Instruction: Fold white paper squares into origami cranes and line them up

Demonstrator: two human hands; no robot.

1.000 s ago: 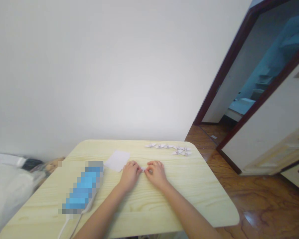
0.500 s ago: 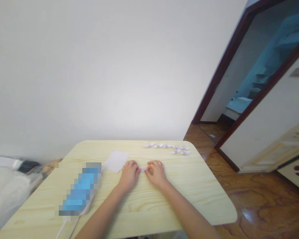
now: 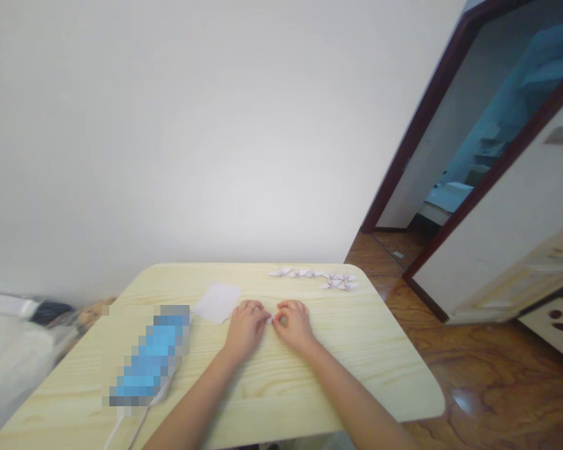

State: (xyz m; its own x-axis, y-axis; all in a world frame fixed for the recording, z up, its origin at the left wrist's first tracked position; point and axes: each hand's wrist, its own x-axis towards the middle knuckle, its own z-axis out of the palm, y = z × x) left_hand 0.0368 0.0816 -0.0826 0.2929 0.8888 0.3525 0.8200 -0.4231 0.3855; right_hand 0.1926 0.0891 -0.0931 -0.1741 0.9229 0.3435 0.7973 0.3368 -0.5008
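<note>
Low over the middle of the table, my left hand (image 3: 248, 323) and my right hand (image 3: 293, 323) face each other, fingertips nearly meeting. Both pinch a small piece of folded white paper (image 3: 270, 319), most of it hidden by the fingers. A flat square of white paper (image 3: 216, 302) lies just left of my left hand. Beyond my right hand, along the far edge, sit several small folded white paper pieces (image 3: 312, 274) in a row, with a shorter row (image 3: 340, 285) below its right end.
A blurred-out blue device (image 3: 152, 356) with a white cable (image 3: 115, 431) lies at the left of the pale wooden table (image 3: 380, 369). A white wall (image 3: 244, 137) rises behind the table. White bedding (image 3: 14, 356) is at left; a doorway with a dark frame (image 3: 422, 119) stands at right.
My left hand has shifted slightly right, closing the gap to my right hand. Less of the folded paper between them shows now. The right hand stays almost in place.
</note>
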